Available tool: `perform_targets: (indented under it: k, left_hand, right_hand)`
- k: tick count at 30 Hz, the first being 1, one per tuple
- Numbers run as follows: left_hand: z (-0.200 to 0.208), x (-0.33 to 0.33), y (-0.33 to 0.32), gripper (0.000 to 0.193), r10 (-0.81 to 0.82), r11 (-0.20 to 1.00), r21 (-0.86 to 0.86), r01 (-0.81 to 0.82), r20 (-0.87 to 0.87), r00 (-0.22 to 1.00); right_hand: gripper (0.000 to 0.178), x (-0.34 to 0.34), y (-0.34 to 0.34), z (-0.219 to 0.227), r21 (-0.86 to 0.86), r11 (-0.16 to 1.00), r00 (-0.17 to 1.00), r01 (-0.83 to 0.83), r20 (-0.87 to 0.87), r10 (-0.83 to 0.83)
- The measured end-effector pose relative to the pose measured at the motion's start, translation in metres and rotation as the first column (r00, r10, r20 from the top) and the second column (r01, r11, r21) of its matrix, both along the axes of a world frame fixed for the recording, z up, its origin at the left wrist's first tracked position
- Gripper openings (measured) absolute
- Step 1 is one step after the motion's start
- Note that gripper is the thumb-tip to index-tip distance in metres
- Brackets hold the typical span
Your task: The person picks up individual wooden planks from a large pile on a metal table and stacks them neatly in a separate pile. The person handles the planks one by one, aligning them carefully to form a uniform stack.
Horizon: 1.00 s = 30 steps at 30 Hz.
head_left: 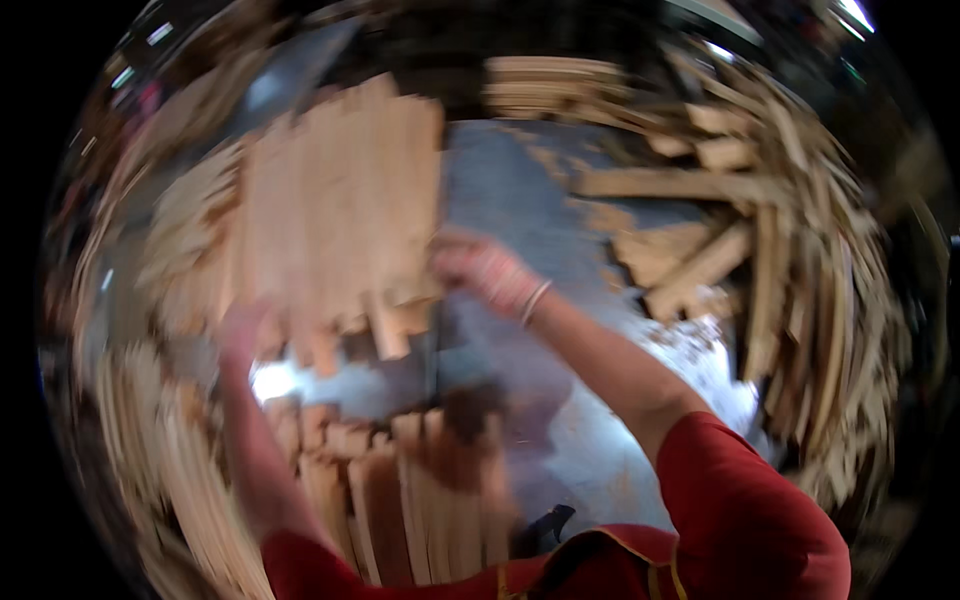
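Note:
A broad layer of pale wooden slats (pixel 340 200) lies side by side on the metal tabletop, its near ends uneven. My right hand (pixel 490 272), in a light pinkish glove, is at the right edge of this layer with its fingers curled in against the outermost slat. Near the layer's lower left corner is my left hand (pixel 245 330), smeared by motion, so its fingers cannot be made out. A second row of slats (pixel 420 490) lies closer to me, between my forearms.
The grey metal tabletop (pixel 500 190) shows right of the slats. Loose offcuts (pixel 700 265) and long strips (pixel 825 300) heap up along the right. A neat stack of boards (pixel 550 85) sits at the back. More slats (pixel 190 470) lie at the near left.

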State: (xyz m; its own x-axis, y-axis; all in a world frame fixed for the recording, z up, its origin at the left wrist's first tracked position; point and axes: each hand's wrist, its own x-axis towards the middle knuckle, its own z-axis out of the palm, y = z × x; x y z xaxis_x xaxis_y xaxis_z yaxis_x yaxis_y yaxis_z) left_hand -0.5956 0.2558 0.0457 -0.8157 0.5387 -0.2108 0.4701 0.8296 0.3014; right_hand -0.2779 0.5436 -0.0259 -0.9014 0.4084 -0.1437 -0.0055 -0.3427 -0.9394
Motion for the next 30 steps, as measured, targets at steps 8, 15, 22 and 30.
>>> perform_targets:
  k: [8,15,22,30]
  left_hand:
    - [-0.062,0.236,-0.001,0.076,-0.208,0.799,0.518,0.305,-0.238,0.949]
    - [-0.055,0.467,0.064,0.079,-0.733,0.605,0.222,0.765,-0.219,0.644]
    - [-0.028,0.604,0.078,0.074,-0.894,0.434,0.146,0.889,-0.055,0.445]
    - [-0.011,0.738,0.075,0.077,-0.885,0.462,0.181,0.868,0.151,0.44]
  right_hand:
    - [0.06,0.343,-0.009,-0.006,0.199,0.873,0.769,0.446,0.414,-0.487]
    - [0.073,0.634,0.056,0.068,0.998,0.033,-0.033,0.061,0.035,-0.999]
    - [0.095,0.725,0.083,0.079,0.824,0.495,-0.088,-0.276,0.491,-0.867]
    - [0.066,0.746,0.084,0.105,0.85,0.517,0.047,-0.104,0.523,-0.851]
